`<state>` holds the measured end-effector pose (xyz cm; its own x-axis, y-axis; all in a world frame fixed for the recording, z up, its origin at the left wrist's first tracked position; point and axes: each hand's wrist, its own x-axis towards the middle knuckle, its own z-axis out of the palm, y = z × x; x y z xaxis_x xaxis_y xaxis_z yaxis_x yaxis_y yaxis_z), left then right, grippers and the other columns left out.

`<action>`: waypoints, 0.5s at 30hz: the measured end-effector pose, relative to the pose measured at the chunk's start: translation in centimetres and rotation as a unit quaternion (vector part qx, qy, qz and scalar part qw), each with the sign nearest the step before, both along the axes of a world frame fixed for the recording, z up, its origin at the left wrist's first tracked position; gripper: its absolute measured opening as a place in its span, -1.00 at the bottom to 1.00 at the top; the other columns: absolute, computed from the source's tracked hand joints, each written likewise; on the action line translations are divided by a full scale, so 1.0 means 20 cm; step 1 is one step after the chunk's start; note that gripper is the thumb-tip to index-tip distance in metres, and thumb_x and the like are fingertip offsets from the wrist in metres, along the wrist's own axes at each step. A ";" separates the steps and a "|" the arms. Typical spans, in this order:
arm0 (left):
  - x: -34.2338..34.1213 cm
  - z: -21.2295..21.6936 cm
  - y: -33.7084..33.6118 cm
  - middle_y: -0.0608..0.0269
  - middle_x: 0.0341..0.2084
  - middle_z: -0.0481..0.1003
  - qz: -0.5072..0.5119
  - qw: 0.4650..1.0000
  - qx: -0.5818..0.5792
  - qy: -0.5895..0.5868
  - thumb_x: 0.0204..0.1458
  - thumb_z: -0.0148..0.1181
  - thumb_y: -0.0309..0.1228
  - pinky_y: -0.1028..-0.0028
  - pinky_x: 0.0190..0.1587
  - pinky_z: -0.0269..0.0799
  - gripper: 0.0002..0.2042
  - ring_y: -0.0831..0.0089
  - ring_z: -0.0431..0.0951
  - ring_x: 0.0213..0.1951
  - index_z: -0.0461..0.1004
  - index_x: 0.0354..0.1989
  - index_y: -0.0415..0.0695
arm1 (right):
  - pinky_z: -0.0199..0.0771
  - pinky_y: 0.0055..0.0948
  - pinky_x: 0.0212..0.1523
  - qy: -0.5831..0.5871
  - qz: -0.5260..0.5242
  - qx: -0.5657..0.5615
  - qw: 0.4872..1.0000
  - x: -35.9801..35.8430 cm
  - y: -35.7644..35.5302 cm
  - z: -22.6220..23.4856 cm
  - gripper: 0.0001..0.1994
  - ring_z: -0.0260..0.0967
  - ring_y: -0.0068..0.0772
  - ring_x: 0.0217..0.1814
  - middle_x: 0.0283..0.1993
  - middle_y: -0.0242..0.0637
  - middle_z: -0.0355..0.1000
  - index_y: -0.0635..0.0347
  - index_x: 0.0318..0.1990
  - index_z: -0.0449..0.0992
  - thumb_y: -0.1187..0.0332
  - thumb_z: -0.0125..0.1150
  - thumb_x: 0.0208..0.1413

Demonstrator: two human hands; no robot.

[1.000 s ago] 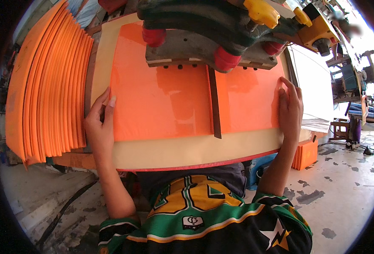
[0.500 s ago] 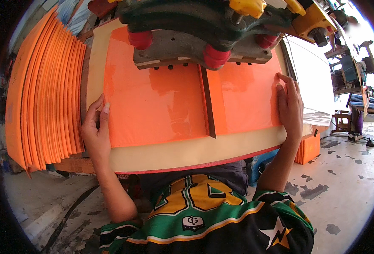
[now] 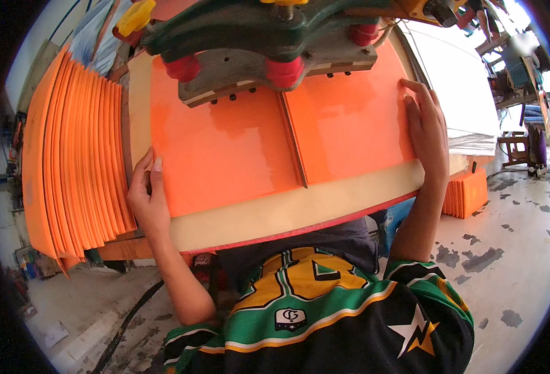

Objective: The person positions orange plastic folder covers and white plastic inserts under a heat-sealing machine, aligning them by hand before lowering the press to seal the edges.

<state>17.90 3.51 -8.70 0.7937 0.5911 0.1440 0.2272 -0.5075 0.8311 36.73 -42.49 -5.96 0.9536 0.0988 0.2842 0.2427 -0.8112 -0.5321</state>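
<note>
A glossy orange folder cover point(image 3: 225, 153) lies spread out on a pale yellowish board point(image 3: 275, 209). A narrow dark-edged flap point(image 3: 292, 140) stands along its middle. At the left edge, my left hand point(image 3: 150, 196) is closed, with thumb and fingertips against the cover's side. My right hand point(image 3: 427, 128) closes on the right edge, index finger and thumb near the upper right part. The undersides of both grips are hidden. Over the far part of the cover hangs a machine's grey pressing plate point(image 3: 275, 71); what lies beneath it cannot be seen.
A dark green machine arm point(image 3: 225, 37) with red cylinders point(image 3: 284, 71) spans the far side. To the left stands a tall stack of orange folders point(image 3: 82, 162). White sheets point(image 3: 455, 87) lie at the right. More orange folders point(image 3: 465, 194) stand low at the right, above the worn floor point(image 3: 505, 262).
The whole view has turned slightly, with the machine shifting left and up in the picture. Both hands stay at the cover's side edges, and the cover looks unmoved beneath the machine.
</note>
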 end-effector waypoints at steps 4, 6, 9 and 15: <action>0.01 -0.01 0.00 0.22 -0.12 0.69 0.001 0.999 0.044 -0.023 0.48 0.20 -0.31 0.52 -0.06 0.51 -0.61 0.65 0.56 -0.18 0.57 0.33 -0.29 | 0.53 -0.03 0.21 0.001 0.003 0.023 1.000 0.00 0.00 0.01 -0.71 0.54 0.18 0.23 0.23 0.04 0.52 -0.01 0.26 0.57 0.38 0.11 0.48; 0.01 0.00 -0.01 0.21 -0.10 0.69 0.001 0.999 0.045 -0.011 0.48 0.20 -0.32 0.51 -0.04 0.52 -0.61 0.64 0.57 -0.17 0.56 0.33 -0.30 | 0.53 -0.03 0.20 0.002 -0.007 0.035 0.999 -0.01 0.00 0.01 -0.71 0.55 0.18 0.22 0.23 0.03 0.52 -0.02 0.25 0.58 0.39 0.12 0.47; 0.01 0.00 -0.02 0.19 -0.08 0.70 0.005 0.999 0.038 -0.009 0.48 0.19 -0.32 0.51 -0.02 0.52 -0.61 0.62 0.59 -0.15 0.56 0.33 -0.31 | 0.55 -0.03 0.17 0.002 -0.020 0.032 0.999 0.00 -0.01 -0.03 -0.72 0.56 0.18 0.18 0.19 0.03 0.54 -0.04 0.23 0.59 0.42 0.15 0.45; 0.01 -0.02 0.00 0.18 -0.06 0.70 -0.001 0.998 0.043 -0.034 0.48 0.21 -0.28 0.51 -0.02 0.52 -0.60 0.60 0.61 -0.15 0.57 0.31 -0.32 | 0.55 -0.01 0.12 -0.016 -0.005 0.039 0.999 0.00 -0.01 -0.03 -0.72 0.57 0.23 0.12 0.17 0.05 0.53 -0.07 0.22 0.60 0.40 0.15 0.45</action>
<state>18.11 3.50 -9.17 0.7813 0.5728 0.2480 0.1707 -0.5782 0.7979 36.69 -42.74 -6.56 0.9446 0.0649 0.3216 0.2524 -0.7699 -0.5861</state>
